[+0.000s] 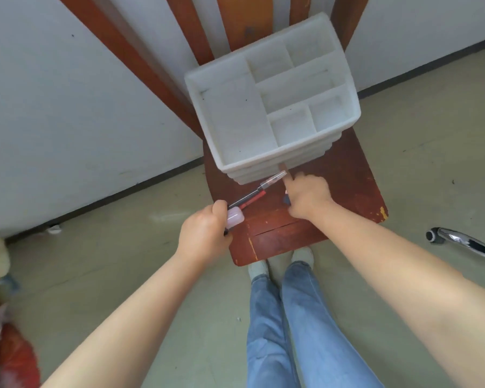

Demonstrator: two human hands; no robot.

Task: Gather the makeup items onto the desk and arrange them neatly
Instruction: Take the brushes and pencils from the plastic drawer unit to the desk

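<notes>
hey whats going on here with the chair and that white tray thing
A person stands over a wooden chair whose seat carries a white divided organizer; its compartments look empty. Their left hand grips several makeup items: slim pencil-like sticks, one red, and a small pale pink container. The right hand is down on the seat in front of the organizer, index finger extended; something small and dark sits under it, though I cannot tell what.

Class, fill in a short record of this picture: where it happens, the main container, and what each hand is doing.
place: wooden chair by a white wall
container: white organizer on the seat, compartments look empty
left hand: grips slim pens and a small pale case
right hand: on the seat by the organizer, forefinger extended toward it; whether it holds anything is unclear
</notes>
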